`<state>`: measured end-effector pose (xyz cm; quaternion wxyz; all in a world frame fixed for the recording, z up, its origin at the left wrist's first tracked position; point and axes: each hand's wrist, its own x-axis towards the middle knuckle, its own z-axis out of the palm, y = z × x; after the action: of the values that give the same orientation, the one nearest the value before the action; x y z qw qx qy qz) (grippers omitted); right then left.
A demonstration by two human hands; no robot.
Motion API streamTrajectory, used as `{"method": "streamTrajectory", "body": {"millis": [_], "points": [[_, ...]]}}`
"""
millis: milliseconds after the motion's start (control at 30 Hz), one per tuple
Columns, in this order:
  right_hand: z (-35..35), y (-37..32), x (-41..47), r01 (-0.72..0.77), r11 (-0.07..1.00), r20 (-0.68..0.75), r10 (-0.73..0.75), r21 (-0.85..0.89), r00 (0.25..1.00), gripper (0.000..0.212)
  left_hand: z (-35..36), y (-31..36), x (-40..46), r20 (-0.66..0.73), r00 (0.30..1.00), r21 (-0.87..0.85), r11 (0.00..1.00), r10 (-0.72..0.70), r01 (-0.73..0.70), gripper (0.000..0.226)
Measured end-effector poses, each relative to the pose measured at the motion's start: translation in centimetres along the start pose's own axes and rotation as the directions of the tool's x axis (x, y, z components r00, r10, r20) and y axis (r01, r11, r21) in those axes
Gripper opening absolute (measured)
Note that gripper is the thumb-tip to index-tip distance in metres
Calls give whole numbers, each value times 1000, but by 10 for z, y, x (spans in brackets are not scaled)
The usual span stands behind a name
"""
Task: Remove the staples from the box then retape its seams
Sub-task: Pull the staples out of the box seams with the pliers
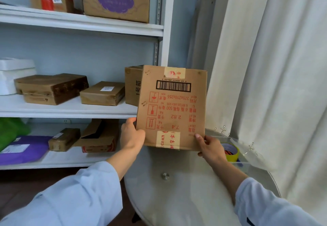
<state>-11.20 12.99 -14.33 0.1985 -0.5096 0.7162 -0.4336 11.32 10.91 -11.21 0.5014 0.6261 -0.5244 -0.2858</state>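
Observation:
A brown cardboard box (174, 105) with red print and a barcode, upside down, is held up in the air above the round table, its printed side facing me. My left hand (131, 134) grips its lower left edge. My right hand (210, 147) grips its lower right corner, thumb on the front face. Metal staples (144, 103) show along the box's left edge, and more sit near its top left corner. Pale printed tape strips cross the top and bottom seams. A yellow tape roll (231, 152) lies in a clear tray just right of my right hand.
A round white table (177, 190) with a metal stud at its centre is below the box. White shelves (70, 109) on the left hold several cardboard boxes, foam blocks and purple parcels. A white curtain (274, 66) hangs on the right.

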Motion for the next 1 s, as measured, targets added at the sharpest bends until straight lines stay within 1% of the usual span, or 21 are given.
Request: {"method": "streamTrajectory", "body": {"millis": [133,233,367,500,567,633,667,700,800,867,900,933,1000], "points": [[-27,-23,-3,63,998,-118,-61,18,991,40,-7,20,-5,-30,996,-28,996,86,-87,52],[-39,-40,-5,102,995,-162,-98,16,982,42,-11,34,-1,-49,994,-50,994,92,-95,49],[-49,-58,3,135,990,-297,-120,33,947,48,-16,51,6,-85,987,-50,989,138,-142,39],[-48,-69,9,150,987,-348,-123,51,929,50,-15,57,17,-121,986,-101,987,115,-127,37],[-41,-68,12,149,983,-385,-97,107,918,53,-13,53,20,-140,984,-177,976,106,-130,36],[-33,-63,19,122,958,-426,-1,258,905,53,-7,48,22,-134,985,-251,958,110,-141,38],[-29,-59,24,104,941,-420,44,322,906,52,-3,44,23,-117,987,-260,956,108,-135,39],[-23,-54,28,77,927,-384,76,367,920,51,1,38,24,-88,992,-258,959,95,-115,38],[-6,-38,32,-69,889,-145,150,453,978,50,11,13,23,79,997,-220,976,21,-3,40],[7,-28,34,-147,896,-25,173,420,985,51,18,2,23,165,986,-189,981,-4,36,47],[11,-24,33,-170,908,-9,188,383,982,50,20,-1,25,183,983,-178,983,-12,46,48],[15,-21,34,-183,913,-23,205,364,979,49,22,-1,28,189,982,-167,984,-30,62,48],[18,-16,38,-218,900,-47,254,378,966,53,25,-7,38,199,975,-140,982,-97,127,51]]}}
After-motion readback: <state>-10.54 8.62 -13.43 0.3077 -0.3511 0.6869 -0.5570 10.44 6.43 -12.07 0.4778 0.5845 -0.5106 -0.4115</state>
